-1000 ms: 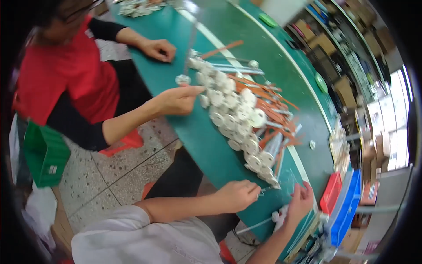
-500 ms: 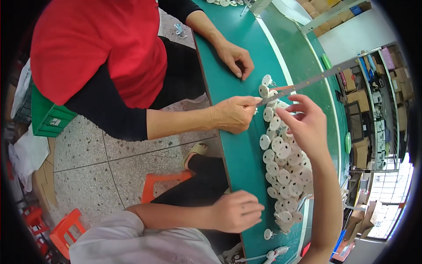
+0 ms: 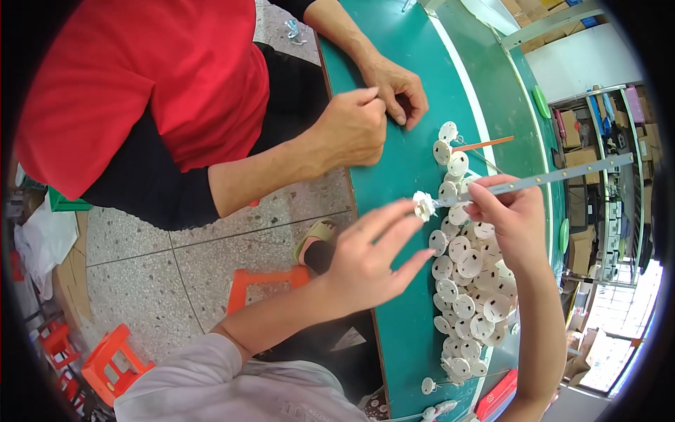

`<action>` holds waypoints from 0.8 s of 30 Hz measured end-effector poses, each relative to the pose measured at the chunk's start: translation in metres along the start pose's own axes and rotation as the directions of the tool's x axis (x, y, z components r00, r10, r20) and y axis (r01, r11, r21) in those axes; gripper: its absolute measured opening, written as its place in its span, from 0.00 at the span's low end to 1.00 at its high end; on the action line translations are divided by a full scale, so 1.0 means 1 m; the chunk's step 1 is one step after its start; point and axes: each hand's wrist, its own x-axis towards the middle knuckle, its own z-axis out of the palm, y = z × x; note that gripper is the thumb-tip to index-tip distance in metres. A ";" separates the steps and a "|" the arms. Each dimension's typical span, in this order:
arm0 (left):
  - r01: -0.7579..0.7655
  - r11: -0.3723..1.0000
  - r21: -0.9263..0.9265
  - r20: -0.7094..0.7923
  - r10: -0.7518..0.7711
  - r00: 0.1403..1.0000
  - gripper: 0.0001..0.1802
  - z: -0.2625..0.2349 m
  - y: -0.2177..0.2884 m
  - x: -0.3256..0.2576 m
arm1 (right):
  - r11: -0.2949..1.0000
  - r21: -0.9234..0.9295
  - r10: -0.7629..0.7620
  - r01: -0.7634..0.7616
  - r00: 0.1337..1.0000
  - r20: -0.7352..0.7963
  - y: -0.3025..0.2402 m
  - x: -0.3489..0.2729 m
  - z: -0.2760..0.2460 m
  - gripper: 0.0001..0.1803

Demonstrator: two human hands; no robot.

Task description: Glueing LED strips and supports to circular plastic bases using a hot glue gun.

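My right hand (image 3: 509, 215) pinches a narrow grey LED strip (image 3: 562, 176) dotted with small yellow squares. Its far end points up to the right, beyond the table. At the strip's near end hangs a small white plastic piece (image 3: 424, 206) on what look like short wires. My left hand (image 3: 376, 257) reaches toward that piece with fingers stretched and spread, somewhat blurred. Its fingertips are right beside the piece; whether they touch it I cannot tell. Below my right hand lies a long heap of round white discs (image 3: 470, 264) with slots in them.
Opposite me, a co-worker in a red top (image 3: 190, 77) has both hands near the edge of the green table (image 3: 401, 323). An orange stick (image 3: 484, 144) lies by the discs. Orange stools (image 3: 112, 366) stand on the floor; a loaded shelf (image 3: 612, 190) is at the right.
The co-worker's hand has let go of the strip and drawn back. My right hand now holds the strip. My left hand has moved up from the table edge to the strip's near end.
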 end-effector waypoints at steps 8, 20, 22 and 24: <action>0.061 0.997 -0.049 0.009 -0.060 0.998 0.28 0.011 -0.009 0.001 | 0.978 0.193 0.061 -0.077 0.994 0.086 -0.004 -0.021 -0.006 0.05; 0.020 0.998 -0.054 0.042 -0.017 0.999 0.28 0.002 0.015 0.002 | 0.984 0.165 -0.076 0.065 0.995 0.059 -0.008 -0.062 0.019 0.06; 0.005 0.998 -0.069 0.067 -0.001 0.998 0.28 0.003 0.014 0.002 | 0.991 0.122 -0.071 0.062 0.995 0.073 -0.011 -0.063 0.016 0.06; -0.008 0.997 -0.081 0.087 0.015 0.996 0.28 0.002 0.014 0.002 | 0.995 0.077 -0.069 0.062 0.994 0.090 -0.011 -0.064 0.015 0.06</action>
